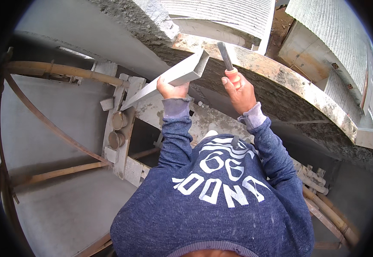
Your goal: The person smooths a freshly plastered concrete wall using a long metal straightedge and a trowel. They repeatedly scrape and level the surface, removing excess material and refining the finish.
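Note:
My left hand is wrapped round a long hollow rectangular aluminium bar. One open end of the bar tilts up toward the concrete ledge, and the rest runs down to the left past my wrist. In my right hand is a hand tool with an orange handle and a narrow grey metal blade pointing up and away. Its exact kind is not clear from this angle. Both hands are raised in front of my chest, close to the rough concrete ledge.
Two round buckets stand on a plank at the left. Bamboo poles form scaffolding around me, with mortar-stained boards below. Grey plastered walls lie to the left. Beyond the ledge are corrugated roofs.

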`<state>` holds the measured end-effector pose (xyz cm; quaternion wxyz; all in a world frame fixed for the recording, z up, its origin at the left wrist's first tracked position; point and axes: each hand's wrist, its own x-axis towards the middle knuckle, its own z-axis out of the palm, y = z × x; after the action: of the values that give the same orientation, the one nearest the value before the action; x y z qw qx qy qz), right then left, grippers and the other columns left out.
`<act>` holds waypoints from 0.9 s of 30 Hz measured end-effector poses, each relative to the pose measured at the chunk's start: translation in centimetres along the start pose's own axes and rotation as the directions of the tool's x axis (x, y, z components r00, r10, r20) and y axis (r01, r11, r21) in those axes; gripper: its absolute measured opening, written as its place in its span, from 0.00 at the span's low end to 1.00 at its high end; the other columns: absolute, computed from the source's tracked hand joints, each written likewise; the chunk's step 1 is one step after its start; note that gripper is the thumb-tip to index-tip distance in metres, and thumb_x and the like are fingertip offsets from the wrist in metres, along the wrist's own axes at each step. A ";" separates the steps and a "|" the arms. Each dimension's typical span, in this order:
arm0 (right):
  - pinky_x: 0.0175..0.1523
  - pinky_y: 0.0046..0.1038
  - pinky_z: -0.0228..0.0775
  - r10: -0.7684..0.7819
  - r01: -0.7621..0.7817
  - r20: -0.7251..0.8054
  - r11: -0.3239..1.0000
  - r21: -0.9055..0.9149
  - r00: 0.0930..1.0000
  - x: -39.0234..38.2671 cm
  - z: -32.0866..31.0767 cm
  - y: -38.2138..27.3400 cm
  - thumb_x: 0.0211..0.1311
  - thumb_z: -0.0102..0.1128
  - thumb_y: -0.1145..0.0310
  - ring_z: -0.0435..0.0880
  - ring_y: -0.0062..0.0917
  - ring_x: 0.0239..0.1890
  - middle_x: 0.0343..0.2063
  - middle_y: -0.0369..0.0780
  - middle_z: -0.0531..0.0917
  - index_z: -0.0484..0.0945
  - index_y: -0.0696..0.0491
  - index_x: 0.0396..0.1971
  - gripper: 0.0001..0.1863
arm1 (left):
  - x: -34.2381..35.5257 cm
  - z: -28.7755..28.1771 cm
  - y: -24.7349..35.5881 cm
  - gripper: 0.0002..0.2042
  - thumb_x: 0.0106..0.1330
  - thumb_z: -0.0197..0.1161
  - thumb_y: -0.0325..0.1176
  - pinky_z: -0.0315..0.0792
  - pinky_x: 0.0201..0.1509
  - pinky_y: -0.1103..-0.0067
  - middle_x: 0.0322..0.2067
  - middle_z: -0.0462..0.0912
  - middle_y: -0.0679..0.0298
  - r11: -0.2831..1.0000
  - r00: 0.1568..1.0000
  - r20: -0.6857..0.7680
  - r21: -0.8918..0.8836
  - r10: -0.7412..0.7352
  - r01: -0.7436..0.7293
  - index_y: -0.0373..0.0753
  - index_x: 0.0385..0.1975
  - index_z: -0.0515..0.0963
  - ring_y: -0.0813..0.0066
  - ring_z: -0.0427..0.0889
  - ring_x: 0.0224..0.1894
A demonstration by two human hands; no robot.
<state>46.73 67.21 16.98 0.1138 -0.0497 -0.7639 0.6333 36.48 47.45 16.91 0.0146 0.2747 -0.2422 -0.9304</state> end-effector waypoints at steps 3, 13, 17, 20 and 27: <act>0.45 0.20 0.73 0.006 -0.021 0.072 0.978 0.205 0.997 -1.9 -1.9 -0.3 0.67 0.65 0.57 0.78 0.13 0.36 0.34 0.33 0.81 0.76 0.57 0.50 0.21 | -1.4 -0.9 0.6 0.24 0.64 0.49 0.42 0.68 0.63 0.52 0.53 0.79 0.51 1.000 0.999 -0.035 0.024 0.011 -0.011 0.32 0.54 0.75 0.49 0.77 0.58; 0.39 0.24 0.71 0.174 -0.185 0.074 0.967 0.174 0.982 -0.4 -3.0 4.6 0.63 0.64 0.64 0.77 0.17 0.31 0.29 0.35 0.79 0.76 0.55 0.45 0.15 | -5.7 -10.7 6.6 0.25 0.73 0.45 0.41 0.65 0.66 0.51 0.59 0.73 0.43 0.986 0.949 0.311 -0.135 -0.056 0.103 0.26 0.61 0.66 0.45 0.73 0.61; 0.36 0.29 0.74 0.001 0.006 -0.043 0.989 0.151 0.999 -0.2 0.7 3.9 0.60 0.63 0.68 0.83 0.27 0.28 0.26 0.39 0.81 0.74 0.51 0.45 0.14 | -6.5 -10.9 5.6 0.23 0.72 0.49 0.39 0.63 0.68 0.49 0.59 0.73 0.43 0.993 0.964 0.256 -0.078 -0.066 0.089 0.28 0.60 0.67 0.46 0.72 0.61; 0.39 0.41 0.78 -0.309 0.378 0.450 0.924 -0.068 0.838 -2.7 1.0 1.4 0.54 0.62 0.71 0.85 0.45 0.34 0.31 0.43 0.84 0.73 0.47 0.42 0.15 | -9.0 -11.3 5.3 0.23 0.72 0.49 0.39 0.61 0.70 0.49 0.59 0.72 0.43 0.986 0.963 0.257 -0.118 -0.084 0.117 0.28 0.60 0.67 0.46 0.72 0.61; 0.37 0.42 0.75 -0.195 0.207 0.326 0.978 -0.001 0.925 -3.1 1.0 1.2 0.56 0.63 0.71 0.84 0.48 0.31 0.25 0.48 0.81 0.72 0.51 0.43 0.15 | -11.1 -11.5 4.4 0.25 0.74 0.47 0.42 0.62 0.70 0.51 0.61 0.71 0.43 0.992 0.996 0.081 0.113 0.040 -0.049 0.28 0.63 0.66 0.46 0.72 0.62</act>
<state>49.38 65.82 15.28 0.0501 0.1318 -0.7843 0.6041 51.38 40.24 16.10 0.0102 0.2330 -0.3015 -0.9245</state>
